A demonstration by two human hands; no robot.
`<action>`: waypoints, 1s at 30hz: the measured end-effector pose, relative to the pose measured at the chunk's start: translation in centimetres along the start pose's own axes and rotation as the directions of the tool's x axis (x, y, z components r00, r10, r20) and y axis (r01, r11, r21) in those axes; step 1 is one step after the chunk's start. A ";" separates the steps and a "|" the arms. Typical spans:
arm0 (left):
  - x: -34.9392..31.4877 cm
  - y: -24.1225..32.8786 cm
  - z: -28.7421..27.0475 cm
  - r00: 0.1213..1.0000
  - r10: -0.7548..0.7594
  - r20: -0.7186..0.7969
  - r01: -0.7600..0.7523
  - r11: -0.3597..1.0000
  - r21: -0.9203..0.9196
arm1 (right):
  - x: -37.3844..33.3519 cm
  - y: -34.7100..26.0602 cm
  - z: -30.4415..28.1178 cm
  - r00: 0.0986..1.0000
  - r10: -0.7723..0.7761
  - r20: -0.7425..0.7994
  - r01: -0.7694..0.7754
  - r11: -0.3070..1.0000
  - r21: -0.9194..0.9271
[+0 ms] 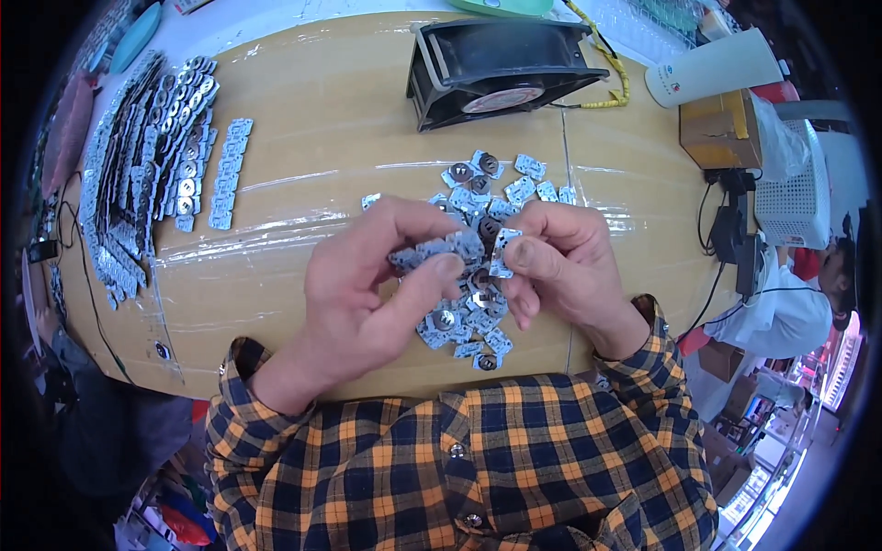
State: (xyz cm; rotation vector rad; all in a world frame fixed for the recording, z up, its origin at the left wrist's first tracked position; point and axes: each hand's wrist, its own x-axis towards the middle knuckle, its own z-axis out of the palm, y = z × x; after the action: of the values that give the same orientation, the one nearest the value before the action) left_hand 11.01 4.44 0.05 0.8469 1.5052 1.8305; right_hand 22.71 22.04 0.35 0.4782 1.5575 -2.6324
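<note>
Over the middle of the table, my left hand (377,275) is closed around a short strip of small light-blue circuit boards (436,248), pinched between thumb and fingers. My right hand (570,262) pinches one small circuit board (501,253) between thumb and forefinger, held up close to the strip's end. Whether the two pieces touch, I cannot tell. Beneath and around both hands lies a loose pile of similar boards (480,323), some bearing round dark or silver discs (445,320). My hands hide part of this pile.
At the left stand rows of joined board strips (138,174), with a single strip (230,174) beside them. A black fan (505,69) sits at the back. To the right are a white cup (712,69), a cardboard box (717,133), a white basket (795,184) and black cables. Another person (781,308) is beyond.
</note>
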 end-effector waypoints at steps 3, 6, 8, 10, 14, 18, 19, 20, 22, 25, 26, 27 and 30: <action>0.4 0.0 -0.4 0.981 0.184 0.057 -0.192 0.951 0.243 | 0.1 0.1 -0.1 0.993 -0.111 -0.049 0.102 0.981 -0.164; 0.5 -0.4 -0.3 0.928 0.354 0.115 -0.369 0.830 0.419 | 0.1 0.2 -0.1 0.985 -0.166 -0.050 0.151 0.962 -0.227; 0.5 -0.5 -0.2 0.912 0.395 0.115 -0.401 0.790 0.464 | 0.0 0.1 -0.2 0.987 -0.161 0.018 0.158 0.932 -0.325; 0.3 -0.4 0.0 0.906 0.413 0.096 -0.399 0.753 0.522 | 0.0 0.0 -0.2 0.987 -0.153 0.053 0.161 0.905 -0.394; 0.4 -0.5 0.3 0.911 0.402 0.095 -0.391 0.763 0.514 | -0.2 -0.2 0.1 0.998 -0.054 -0.021 0.043 0.936 -0.348; 0.3 -0.4 0.0 0.938 0.337 0.082 -0.328 0.785 0.525 | -0.2 -0.4 -0.1 0.997 -0.075 -0.034 0.059 0.941 -0.334; 0.3 -0.4 0.0 0.930 0.354 0.102 -0.351 0.767 0.537 | -0.1 -0.3 -0.1 0.996 -0.086 -0.027 0.073 0.945 -0.320; 0.3 -0.4 0.0 0.930 0.353 0.103 -0.351 0.767 0.536 | -0.1 -0.2 -0.2 0.995 -0.097 -0.020 0.086 0.948 -0.305; 0.3 -0.4 0.0 0.926 0.363 0.106 -0.362 0.769 0.527 | -0.1 -0.1 -0.3 0.994 -0.112 -0.002 0.105 0.939 -0.328; 0.5 -0.5 -0.1 0.912 0.399 0.097 -0.388 0.763 0.517 | -0.1 0.0 -0.4 0.991 -0.128 0.027 0.129 0.927 -0.352; 0.5 -0.6 -0.1 0.913 0.397 0.096 -0.387 0.765 0.515 | -0.1 0.1 -0.3 0.990 -0.136 0.030 0.138 0.922 -0.363; 0.5 -0.7 -0.1 0.910 0.403 0.095 -0.393 0.770 0.503 | 0.0 0.1 -0.3 0.991 -0.133 0.029 0.135 0.922 -0.363; 0.3 -0.5 -0.1 0.909 0.396 0.129 -0.406 0.773 0.487 | 0.0 0.2 -0.1 0.984 -0.163 0.066 0.176 0.895 -0.411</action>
State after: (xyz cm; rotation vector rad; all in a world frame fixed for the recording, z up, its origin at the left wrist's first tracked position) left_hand 10.80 4.75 -0.45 1.5382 1.9486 1.7076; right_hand 22.79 22.02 0.15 0.2815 2.1620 -2.2936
